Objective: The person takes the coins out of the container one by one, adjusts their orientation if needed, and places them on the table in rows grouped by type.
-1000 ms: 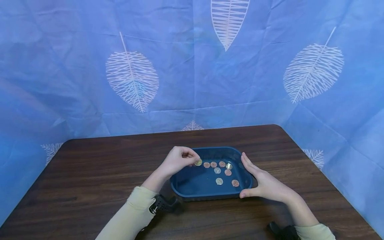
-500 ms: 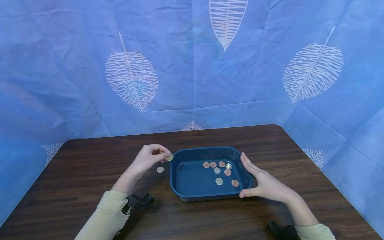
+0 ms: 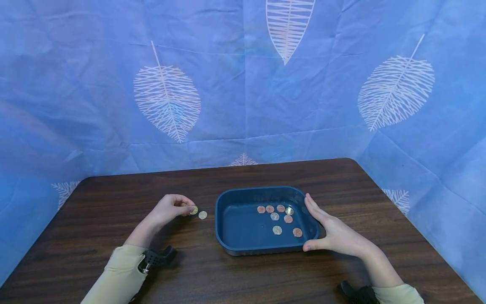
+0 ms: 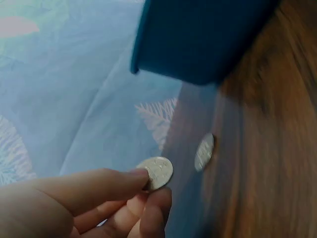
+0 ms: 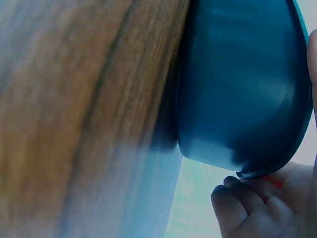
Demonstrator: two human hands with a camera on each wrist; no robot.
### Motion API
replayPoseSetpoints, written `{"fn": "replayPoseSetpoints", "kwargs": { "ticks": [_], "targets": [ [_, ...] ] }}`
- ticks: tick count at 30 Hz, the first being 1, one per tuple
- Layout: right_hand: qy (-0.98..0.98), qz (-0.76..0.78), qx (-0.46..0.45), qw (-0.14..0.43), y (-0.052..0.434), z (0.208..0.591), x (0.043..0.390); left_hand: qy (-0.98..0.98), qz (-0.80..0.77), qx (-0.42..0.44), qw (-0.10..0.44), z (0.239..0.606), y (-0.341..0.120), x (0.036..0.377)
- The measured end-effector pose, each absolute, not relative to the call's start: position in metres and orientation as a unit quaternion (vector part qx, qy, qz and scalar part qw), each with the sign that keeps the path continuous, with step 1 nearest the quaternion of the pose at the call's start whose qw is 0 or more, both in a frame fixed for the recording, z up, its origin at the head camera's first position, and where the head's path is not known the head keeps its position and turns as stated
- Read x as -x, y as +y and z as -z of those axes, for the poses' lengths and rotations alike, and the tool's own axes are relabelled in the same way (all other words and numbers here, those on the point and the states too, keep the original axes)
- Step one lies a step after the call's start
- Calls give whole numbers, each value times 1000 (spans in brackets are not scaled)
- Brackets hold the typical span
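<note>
Blue leaf-print cloth behind a dark wood table (image 3: pixel 114 236). Left hand (image 3: pixel 167 211) pinches a coin (image 3: pixel 194 210) between thumb and fingertips, just beside a second coin (image 3: pixel 203 215) lying left of the blue tray (image 3: pixel 228 245). Right hand (image 3: pixel 334 232) cups the tray's right wall, fingers together. Likely step: set coin down. Left wrist view alone shows the coin's face.

1. We find no readable text, number or brand in any view.
2. The coin (image 4: pixel 157 172) pinched in the left hand (image 3: pixel 167 210) shows a relief too blurred for us to read.
3. The coins (image 3: pixel 279 217) in the blue tray (image 3: pixel 228 236) are too small for us to make out any marks.
4. The blue backdrop (image 3: pixel 167 101) carries only white leaf prints.
</note>
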State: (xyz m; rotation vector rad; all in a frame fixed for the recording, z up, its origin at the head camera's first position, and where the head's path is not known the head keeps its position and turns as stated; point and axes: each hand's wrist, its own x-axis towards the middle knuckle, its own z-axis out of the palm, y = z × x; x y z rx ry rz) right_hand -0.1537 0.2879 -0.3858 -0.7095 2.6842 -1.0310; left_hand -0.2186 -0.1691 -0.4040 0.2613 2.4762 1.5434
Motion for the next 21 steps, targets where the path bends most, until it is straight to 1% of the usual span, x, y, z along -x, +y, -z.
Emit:
{"fn": "replayPoseSetpoints", "kwargs": {
  "ticks": [7, 15, 21],
  "targets": [
    [901, 352, 233, 95, 287, 385, 153, 854, -501, -97, 103, 413, -173, 219],
    [904, 348, 229, 92, 288, 386, 155, 901, -420, -100, 47, 414, -165, 220],
    [907, 344, 227, 91, 288, 386, 155, 919, -383, -90, 34, 411, -161, 218]
  ]
}}
